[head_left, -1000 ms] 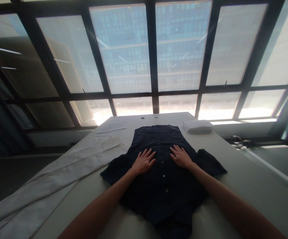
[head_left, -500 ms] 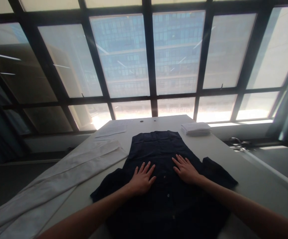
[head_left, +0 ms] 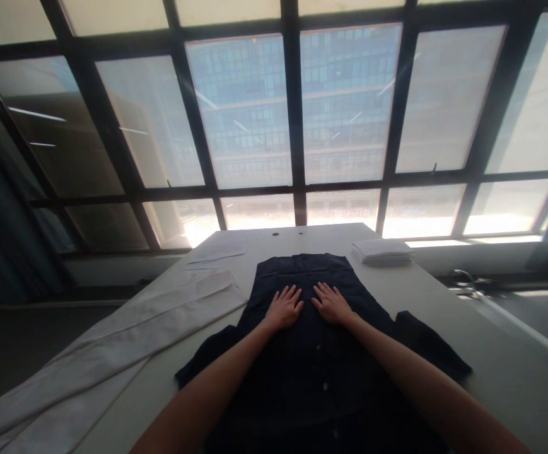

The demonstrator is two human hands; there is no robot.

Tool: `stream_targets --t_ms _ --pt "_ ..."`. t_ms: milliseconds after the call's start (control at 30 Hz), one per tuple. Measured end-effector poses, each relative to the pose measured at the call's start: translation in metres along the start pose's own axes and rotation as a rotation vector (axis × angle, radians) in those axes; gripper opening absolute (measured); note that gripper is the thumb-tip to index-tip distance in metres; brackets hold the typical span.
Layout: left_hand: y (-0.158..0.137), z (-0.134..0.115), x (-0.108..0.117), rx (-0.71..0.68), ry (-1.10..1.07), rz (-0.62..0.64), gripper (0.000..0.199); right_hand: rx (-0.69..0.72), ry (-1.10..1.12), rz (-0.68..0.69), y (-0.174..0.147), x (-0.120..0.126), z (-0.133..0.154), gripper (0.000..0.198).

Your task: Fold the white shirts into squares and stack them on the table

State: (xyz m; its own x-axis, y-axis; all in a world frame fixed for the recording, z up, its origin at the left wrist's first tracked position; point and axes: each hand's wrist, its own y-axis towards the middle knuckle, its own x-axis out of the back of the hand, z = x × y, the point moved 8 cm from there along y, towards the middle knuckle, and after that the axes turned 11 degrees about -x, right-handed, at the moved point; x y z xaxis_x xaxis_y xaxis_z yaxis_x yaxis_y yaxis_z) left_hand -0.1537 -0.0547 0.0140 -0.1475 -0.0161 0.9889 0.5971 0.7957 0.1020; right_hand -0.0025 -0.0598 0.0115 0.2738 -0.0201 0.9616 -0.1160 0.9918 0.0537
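A dark navy short-sleeved shirt [head_left: 302, 372] lies spread flat, its hem at the far end and its sleeves out to both sides. Small pale buttons run down its middle. My left hand [head_left: 284, 308] rests palm down on the cloth left of the button line, fingers stretched out. Just to the right, my right hand [head_left: 333, 304] also lies flat on the shirt with its fingers extended. Neither hand grips the fabric. The near part of the shirt is in deep shade and partly hidden by my forearms.
The shirt lies on a white table [head_left: 391, 284]. Pale trousers [head_left: 160, 328] stretch along its left side, with white paper sheets [head_left: 217, 250] beyond them. A folded white cloth stack [head_left: 381, 251] sits at the far right. Large windows [head_left: 250, 113] stand behind the table.
Both hands have slid forward, toward the far end of the shirt, and moved closer together. The view has shifted slightly.
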Motion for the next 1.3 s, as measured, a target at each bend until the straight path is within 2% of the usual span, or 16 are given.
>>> stream_targets --t_ms 167,300,833,1200,1300 --pt "-0.01 0.059 0.01 0.218 0.032 -0.008 0.067 -0.206 -0.052 -0.03 0.017 0.013 -0.083 0.069" --pt "-0.014 0.085 0.014 0.311 0.068 -0.008 0.069 -0.264 -0.083 -0.041 0.023 0.017 -0.118 0.069" --pt "-0.012 0.092 0.008 0.362 0.126 0.009 0.07 -0.251 -0.107 -0.064 0.024 0.015 -0.123 0.067" --pt "-0.018 0.067 0.004 0.336 0.13 -0.013 0.067 -0.244 -0.144 -0.085 0.0 0.015 -0.143 0.066" --pt "-0.018 0.065 0.004 0.348 0.111 0.016 0.067 -0.238 -0.164 -0.091 -0.008 0.016 -0.147 0.065"
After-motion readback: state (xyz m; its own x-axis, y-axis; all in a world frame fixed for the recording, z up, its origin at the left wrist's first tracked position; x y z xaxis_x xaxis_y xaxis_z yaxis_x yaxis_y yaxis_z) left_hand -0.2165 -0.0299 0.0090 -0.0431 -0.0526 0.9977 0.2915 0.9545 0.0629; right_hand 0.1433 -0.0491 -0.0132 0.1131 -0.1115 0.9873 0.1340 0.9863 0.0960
